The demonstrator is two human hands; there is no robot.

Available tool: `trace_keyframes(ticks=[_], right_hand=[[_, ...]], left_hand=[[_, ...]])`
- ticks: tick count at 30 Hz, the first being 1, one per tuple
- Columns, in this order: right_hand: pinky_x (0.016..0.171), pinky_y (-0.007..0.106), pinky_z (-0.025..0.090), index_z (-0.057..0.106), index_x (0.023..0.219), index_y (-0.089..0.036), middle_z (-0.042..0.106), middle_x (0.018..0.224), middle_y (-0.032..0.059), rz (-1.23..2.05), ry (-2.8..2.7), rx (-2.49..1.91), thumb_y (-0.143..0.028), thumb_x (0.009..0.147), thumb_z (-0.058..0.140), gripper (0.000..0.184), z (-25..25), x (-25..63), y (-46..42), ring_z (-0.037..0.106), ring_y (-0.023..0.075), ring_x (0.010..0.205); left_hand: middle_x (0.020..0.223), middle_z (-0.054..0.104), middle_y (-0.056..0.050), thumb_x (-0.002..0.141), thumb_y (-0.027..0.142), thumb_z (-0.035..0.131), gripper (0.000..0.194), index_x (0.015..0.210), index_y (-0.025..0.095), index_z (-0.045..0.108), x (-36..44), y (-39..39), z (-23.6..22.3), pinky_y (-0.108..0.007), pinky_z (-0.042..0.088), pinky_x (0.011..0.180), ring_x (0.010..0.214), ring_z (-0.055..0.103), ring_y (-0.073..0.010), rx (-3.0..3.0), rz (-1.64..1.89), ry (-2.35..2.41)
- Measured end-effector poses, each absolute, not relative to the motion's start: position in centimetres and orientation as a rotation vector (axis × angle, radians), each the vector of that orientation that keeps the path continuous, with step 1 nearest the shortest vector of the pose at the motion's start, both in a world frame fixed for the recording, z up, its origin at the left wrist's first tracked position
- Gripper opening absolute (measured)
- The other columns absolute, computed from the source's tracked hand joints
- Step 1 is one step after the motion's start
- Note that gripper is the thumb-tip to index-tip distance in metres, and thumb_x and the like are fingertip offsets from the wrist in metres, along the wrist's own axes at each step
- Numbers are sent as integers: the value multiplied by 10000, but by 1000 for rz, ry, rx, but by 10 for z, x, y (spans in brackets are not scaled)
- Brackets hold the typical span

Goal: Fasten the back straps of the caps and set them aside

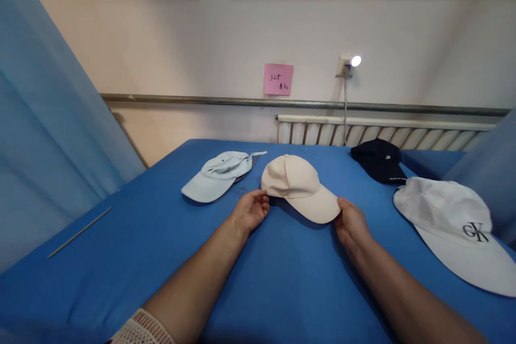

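A beige baseball cap (296, 183) rests upright on the blue table cover (282, 279), its brim pointing right and toward me. My left hand (250, 209) pinches the cap's left lower edge with curled fingers. My right hand (350, 221) grips the tip of the brim, thumb on top. Both forearms reach in from the bottom of the view.
A pale blue cap (217, 174) lies left of the beige one. A dark navy cap (381, 160) sits at the back right, and a white cap with a black logo (455, 226) lies at the right edge. A thin wooden stick (79, 232) lies at left. A radiator (382, 131) lines the wall.
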State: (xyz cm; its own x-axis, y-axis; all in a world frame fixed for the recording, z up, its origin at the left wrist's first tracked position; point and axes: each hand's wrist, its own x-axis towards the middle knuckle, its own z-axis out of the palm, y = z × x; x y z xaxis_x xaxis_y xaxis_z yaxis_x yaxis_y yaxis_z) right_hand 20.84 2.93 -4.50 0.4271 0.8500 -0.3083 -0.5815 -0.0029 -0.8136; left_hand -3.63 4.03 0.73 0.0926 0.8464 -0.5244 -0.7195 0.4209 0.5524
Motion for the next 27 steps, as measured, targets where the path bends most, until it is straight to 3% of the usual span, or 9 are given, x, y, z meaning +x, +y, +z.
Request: trace_keyframes(ticks=[4,10,13,19,23,27], right_hand=[[571,218,550,633,845,-134,700,768,26,1211,-283,-1061,-142,745,623,101,-42,206,28,651,140,666],[567,227,569,652,894,-151,723,829,26,1323,-155,-1037,-111,810,579,118,-44,203,28,670,146,700],[551,214,568,651,888,-166,727,821,20,1347,-145,-1025,-120,824,581,105,-45,203,28,677,143,699],[605,201,584,633,871,-184,732,837,11,1331,-159,-959,-109,832,584,98,-50,206,31,690,129,741],[611,202,590,617,870,-188,727,818,-2,1293,-139,-895,-88,856,544,124,-48,218,46,690,117,724],[711,226,595,604,888,-179,719,819,3,1231,-74,-833,-54,868,496,166,-37,241,83,691,108,761]], left_hand=[[624,606,-42,817,26,481,98,807,106,536,-35,39,7,-164,451,399,518,622,-120,136,1141,866],[542,512,3,841,32,413,162,740,128,497,-34,39,10,-160,457,430,439,531,-75,129,1184,742],[621,578,-38,845,47,394,160,787,116,525,-34,39,10,-186,510,499,518,590,-96,132,1224,711],[803,678,-128,811,73,477,106,854,77,574,-28,35,7,-230,544,536,693,681,-174,185,1164,867],[860,702,-121,788,56,541,142,911,69,612,-23,35,4,-205,531,523,669,675,-150,308,1079,964],[883,708,-102,789,70,596,155,939,84,632,-21,35,1,-200,531,538,636,658,-123,439,1017,979]])
